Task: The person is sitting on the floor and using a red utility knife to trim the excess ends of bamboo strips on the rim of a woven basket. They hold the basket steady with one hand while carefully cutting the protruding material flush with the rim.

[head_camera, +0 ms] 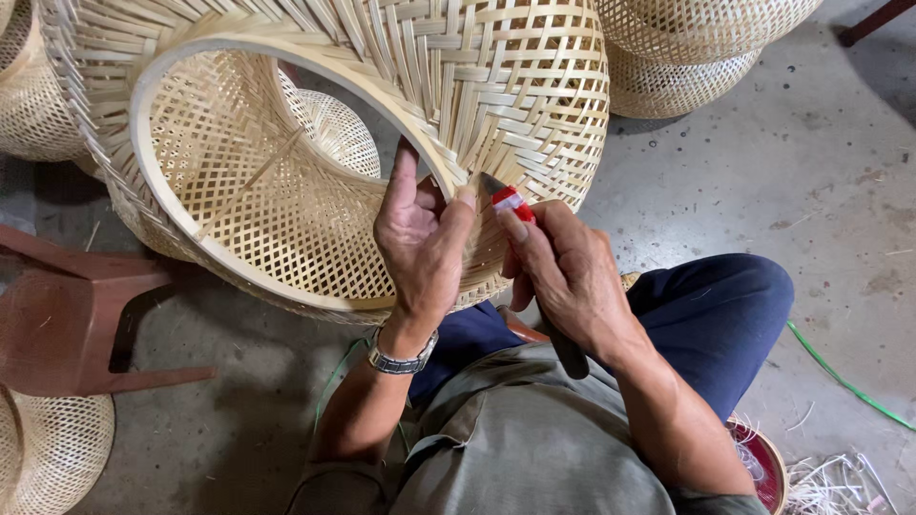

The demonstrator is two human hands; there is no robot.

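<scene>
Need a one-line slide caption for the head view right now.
Left hand grips the rim of a woven bamboo basket while the right hand presses a knife against it.

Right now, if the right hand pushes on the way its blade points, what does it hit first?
Probably the pale bamboo rim hoop of the round woven bamboo basket, beside the left hand's thumb; right hand blade tip looks nearly there, depth unclear.

The woven basket (382, 124) runs off the top edge, the right hand (563, 267) hides most of what is probably a knife (506, 198) apart from its tip and dark handle end, and the baskets on the floor (830, 191) are cut off at the left edge and the top.
</scene>
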